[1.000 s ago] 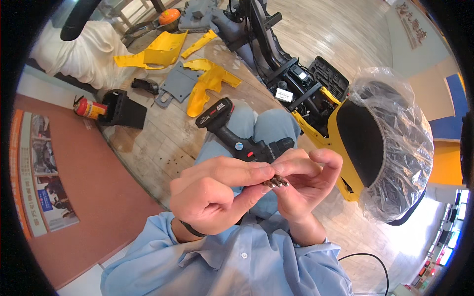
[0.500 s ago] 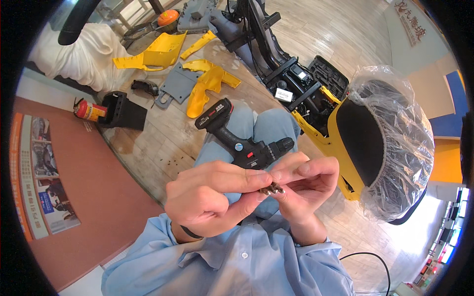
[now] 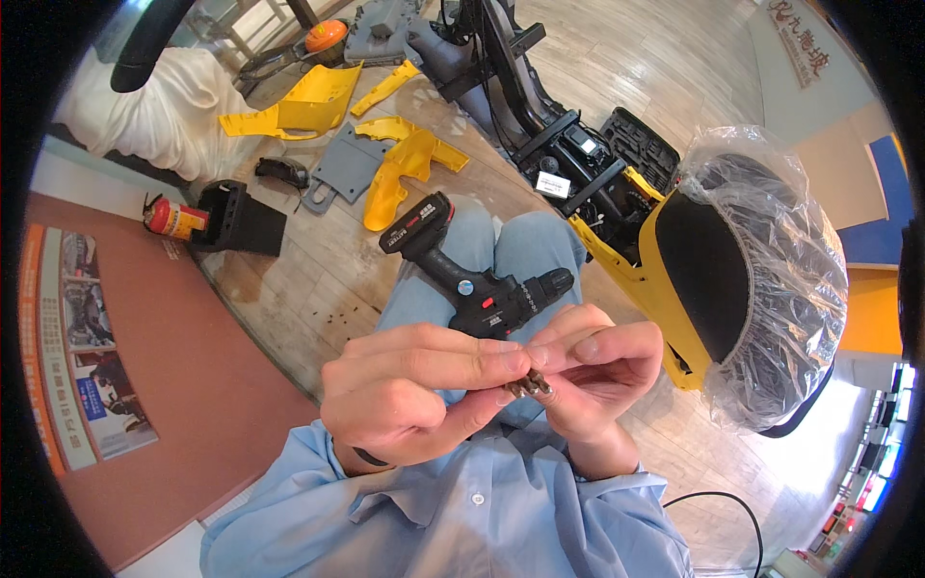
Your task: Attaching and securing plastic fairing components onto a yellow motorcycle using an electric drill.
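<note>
Above my lap, my two hands meet over a small bundle of brownish, shiny metal pieces (image 3: 531, 384); whether they are screws or driver bits I cannot make out. My left hand (image 3: 405, 385) pinches them from one side between thumb and fingers. From the other side, the thumb and fingertips of my right hand (image 3: 602, 376) close on the same bundle. Fingers hide the upper part of the pieces. A black cordless drill (image 3: 472, 287) lies across my thighs just beyond the hands, its chuck pointing right and its battery toward the upper left.
Ahead on the right stands a partly stripped scooter frame (image 3: 511, 87), with a plastic-wrapped seat (image 3: 780, 289). Yellow body panels (image 3: 313, 104) and a grey panel (image 3: 349, 166) lie on the floor. A fire extinguisher (image 3: 176, 218) rests at the left; tiny dark screws (image 3: 342, 318) are scattered nearby.
The metal pieces have tilted and shifted slightly down between my fingertips, and my right fingers have moved a little. The drill stays put.
</note>
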`<state>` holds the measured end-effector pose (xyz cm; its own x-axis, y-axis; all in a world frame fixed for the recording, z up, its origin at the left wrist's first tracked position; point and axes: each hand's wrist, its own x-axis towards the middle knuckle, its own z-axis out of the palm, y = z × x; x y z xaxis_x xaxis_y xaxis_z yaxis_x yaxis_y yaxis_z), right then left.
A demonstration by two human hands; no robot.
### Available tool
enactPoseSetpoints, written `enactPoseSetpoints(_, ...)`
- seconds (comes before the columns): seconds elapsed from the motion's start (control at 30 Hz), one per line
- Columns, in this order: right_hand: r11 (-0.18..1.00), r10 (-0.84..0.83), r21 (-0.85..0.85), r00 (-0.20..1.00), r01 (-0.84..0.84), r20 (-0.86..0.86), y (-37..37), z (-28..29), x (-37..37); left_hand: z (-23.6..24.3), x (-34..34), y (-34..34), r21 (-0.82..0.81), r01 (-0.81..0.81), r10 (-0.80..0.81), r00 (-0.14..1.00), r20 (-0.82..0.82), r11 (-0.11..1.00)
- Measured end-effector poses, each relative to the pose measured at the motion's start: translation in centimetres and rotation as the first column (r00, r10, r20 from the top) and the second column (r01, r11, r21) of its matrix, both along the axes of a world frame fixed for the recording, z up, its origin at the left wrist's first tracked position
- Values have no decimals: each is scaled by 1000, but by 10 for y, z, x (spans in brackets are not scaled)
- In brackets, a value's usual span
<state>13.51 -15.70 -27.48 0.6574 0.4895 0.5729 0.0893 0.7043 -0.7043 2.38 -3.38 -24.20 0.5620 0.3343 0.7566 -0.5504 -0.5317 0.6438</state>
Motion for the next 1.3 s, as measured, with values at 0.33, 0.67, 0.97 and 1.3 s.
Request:
enactPoseSetpoints(0.33, 999, -34, -37, 991, 39, 127, -2, 4, 5, 2, -4, 2, 8, 16, -16, 1000, -16, 1000)
enactPoseSetpoints(0.67, 999, -26, -41, 983, 34, 181, -2, 9, 6, 0, -5, 1, -14, 26, -26, 1000, 3, 1000)
enactPoseSetpoints(0.97, 999, -23, -39, 982, 31, 187, 0, 6, 5, -3, -5, 2, -9, 18, -18, 1000, 13, 1000)
enactPoseSetpoints(1.3, 999, -28, -37, 977, 36, 210, 2, 6, 5, -8, -3, 1, -23, 2, -1, 999, 50, 1000)
